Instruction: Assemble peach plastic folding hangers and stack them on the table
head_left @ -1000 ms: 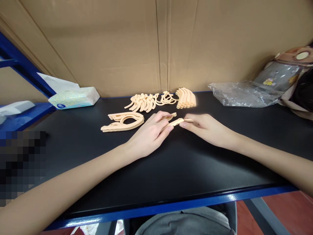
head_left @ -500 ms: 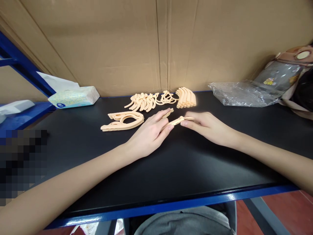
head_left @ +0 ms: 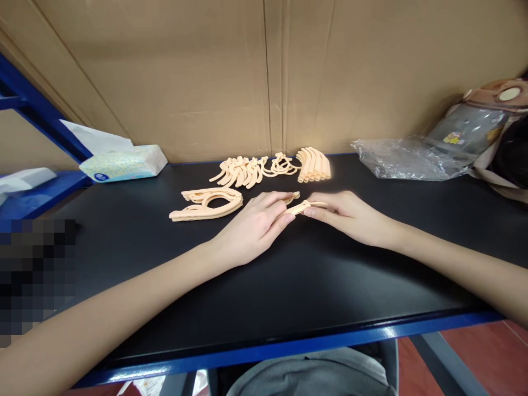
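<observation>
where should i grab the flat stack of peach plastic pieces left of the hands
Probably pinch the stack of plastic pieces across its near arm, coming from above on the near side: it lies flat on the table, and its open loop lets fingers wrap that arm.

A tissue pack [head_left: 124, 163] lies at the far left corner of the black tabletop [head_left: 289, 286], a crumpled clear plastic bag [head_left: 396, 159] at its far right, and brown cardboard [head_left: 185, 82] stands along its back edge.

plastic piece [head_left: 297, 208]: peach | tabletop [head_left: 330, 275]: black (blue edge) | tissue pack [head_left: 124, 163]: white, pastel print
</observation>
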`<state>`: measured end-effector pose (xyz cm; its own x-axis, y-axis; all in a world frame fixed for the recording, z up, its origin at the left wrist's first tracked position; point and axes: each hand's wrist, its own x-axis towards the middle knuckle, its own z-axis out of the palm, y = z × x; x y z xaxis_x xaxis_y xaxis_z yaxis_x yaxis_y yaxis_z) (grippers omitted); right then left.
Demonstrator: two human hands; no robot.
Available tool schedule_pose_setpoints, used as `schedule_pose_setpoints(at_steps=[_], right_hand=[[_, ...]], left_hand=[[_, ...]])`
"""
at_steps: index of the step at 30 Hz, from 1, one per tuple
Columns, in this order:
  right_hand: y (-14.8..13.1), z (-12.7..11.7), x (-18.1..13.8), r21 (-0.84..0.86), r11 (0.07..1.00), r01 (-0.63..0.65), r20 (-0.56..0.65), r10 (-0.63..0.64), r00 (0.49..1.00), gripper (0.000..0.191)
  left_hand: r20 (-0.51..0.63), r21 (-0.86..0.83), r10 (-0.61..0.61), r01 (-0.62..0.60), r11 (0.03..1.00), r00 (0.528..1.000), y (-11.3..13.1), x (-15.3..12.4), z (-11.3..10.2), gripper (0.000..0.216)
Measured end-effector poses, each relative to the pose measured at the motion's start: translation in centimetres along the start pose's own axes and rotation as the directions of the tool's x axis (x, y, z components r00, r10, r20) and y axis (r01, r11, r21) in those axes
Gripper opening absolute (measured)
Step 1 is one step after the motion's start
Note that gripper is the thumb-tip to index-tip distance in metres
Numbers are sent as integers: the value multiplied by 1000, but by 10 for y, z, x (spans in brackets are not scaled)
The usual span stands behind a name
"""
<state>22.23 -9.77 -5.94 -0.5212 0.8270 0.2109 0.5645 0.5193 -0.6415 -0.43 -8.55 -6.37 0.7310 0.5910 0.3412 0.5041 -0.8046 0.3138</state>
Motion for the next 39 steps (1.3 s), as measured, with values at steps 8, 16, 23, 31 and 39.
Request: schedule_pose_setpoints(at_steps=[8, 16, 23, 31, 39], right_hand=[[-3, 0, -1, -20, 1000, 21, 7, -20, 1000, 34], [-4, -3, 0, -25, 993, 111, 55, -109, 992, 30], [-3, -2, -1, -173, 979, 112, 71, -101, 992, 31], [-4, -3, -3, -423, 904, 63, 71, -36, 997, 36], [-6, -1, -4, -668, 734, 122, 37, -131, 991, 44]], left_hand=[[-28, -6, 23, -23, 1000, 999, -3, -2, 2, 32], [16, 6, 24, -24, 1000, 1000, 1, -2, 0, 35], [40, 15, 23, -24, 1000, 999, 0, -2, 0, 37], [53, 20, 27, -28, 999, 998, -1, -1, 1, 38], [42, -4, 20, -20, 1000, 999, -1, 0, 0, 38]])
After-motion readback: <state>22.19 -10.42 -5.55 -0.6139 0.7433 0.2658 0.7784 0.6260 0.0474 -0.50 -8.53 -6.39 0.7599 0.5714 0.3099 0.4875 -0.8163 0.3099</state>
